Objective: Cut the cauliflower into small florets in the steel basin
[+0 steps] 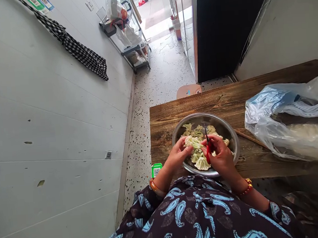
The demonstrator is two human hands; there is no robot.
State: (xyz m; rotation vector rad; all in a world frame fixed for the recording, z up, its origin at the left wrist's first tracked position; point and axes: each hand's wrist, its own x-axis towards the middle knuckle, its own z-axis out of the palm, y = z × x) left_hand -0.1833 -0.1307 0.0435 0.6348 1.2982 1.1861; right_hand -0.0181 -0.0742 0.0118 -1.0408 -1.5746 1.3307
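My left hand [179, 153] pinches a pale cauliflower floret [194, 142] above a steel bowl [233, 135]. In my right hand [222, 157] are red-handled scissors [208, 152], with the dark blades pointing away from me over the bowl. The fingertips of my right hand come close to the floret's stem; whether they touch it I cannot tell. Several more cauliflower pieces [202, 164] lie inside the bowl, partly hidden by my hands.
The bowl stands on a brown wooden table [172, 112]. At the right lies a clear plastic bag [284, 138] with white contents, beside a thin wooden stick [250, 138]. A pinkish stool [188, 90] is beyond the table; a loaded cart [135, 49] stands by the left wall.
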